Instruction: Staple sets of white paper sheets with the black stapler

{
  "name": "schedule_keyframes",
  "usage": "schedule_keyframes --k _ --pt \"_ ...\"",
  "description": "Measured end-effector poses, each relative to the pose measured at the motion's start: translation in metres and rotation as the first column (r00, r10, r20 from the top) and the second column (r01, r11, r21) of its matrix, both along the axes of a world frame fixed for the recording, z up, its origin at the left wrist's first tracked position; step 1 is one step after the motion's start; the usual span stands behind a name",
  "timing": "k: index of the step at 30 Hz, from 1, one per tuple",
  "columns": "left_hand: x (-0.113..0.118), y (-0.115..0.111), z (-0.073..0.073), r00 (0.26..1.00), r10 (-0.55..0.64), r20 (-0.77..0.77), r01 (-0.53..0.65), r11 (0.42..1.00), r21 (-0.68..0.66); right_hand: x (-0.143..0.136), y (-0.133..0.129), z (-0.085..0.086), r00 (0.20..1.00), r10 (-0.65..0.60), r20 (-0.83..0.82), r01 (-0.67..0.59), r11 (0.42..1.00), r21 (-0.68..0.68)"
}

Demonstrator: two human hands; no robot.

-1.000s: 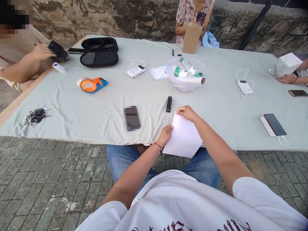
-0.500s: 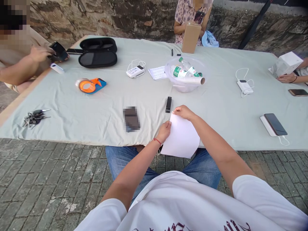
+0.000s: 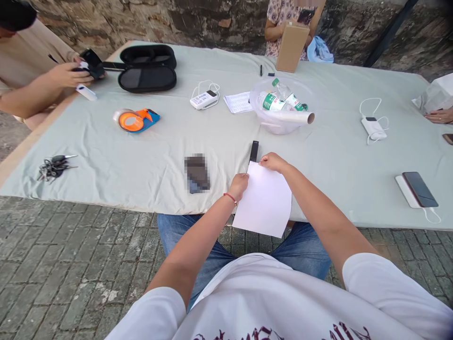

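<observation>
A white sheet of paper (image 3: 264, 200) lies between my hands, its lower part hanging over the near table edge above my lap. My left hand (image 3: 239, 185), with a red string bracelet at the wrist, pinches the paper's left edge. With closed fingers my right hand (image 3: 273, 162) grips its top edge. Just beyond the paper's top left corner a black stapler-like object (image 3: 254, 151) rests on the cloth, its near end covered by the sheet. To the left of my left hand is a dark, pixelated flat object (image 3: 197, 174).
On the cloth-covered table (image 3: 141, 160) are keys (image 3: 55, 167), an orange-blue tape dispenser (image 3: 137, 120), a black case (image 3: 146, 71), power banks (image 3: 204, 99), printed papers (image 3: 238, 102) and a clear basin (image 3: 279, 123) with bottles. A phone (image 3: 420, 189) lies right. Co-workers sit around, one behind a cardboard box (image 3: 292, 47).
The paper has turned a little and spread flatter, and now covers part of the black object. My right hand still holds its top edge. The view has shifted slightly.
</observation>
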State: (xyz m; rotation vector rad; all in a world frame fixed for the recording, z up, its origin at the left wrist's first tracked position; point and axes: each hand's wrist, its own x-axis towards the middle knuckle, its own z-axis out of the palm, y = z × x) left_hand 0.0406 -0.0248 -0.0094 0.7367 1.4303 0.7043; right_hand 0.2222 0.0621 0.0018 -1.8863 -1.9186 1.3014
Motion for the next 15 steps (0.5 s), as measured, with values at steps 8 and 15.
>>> schedule_keyframes --k 8,15 --pt "0.001 0.015 -0.001 0.992 -0.045 -0.120 0.042 0.999 -0.031 -0.014 0.011 0.012 0.983 0.026 0.181 -0.033 0.999 0.041" --pt "-0.002 0.003 0.007 0.988 -0.131 -0.084 0.133 0.991 0.023 -0.009 0.014 0.004 0.999 0.019 0.026 -0.019 1.000 -0.006"
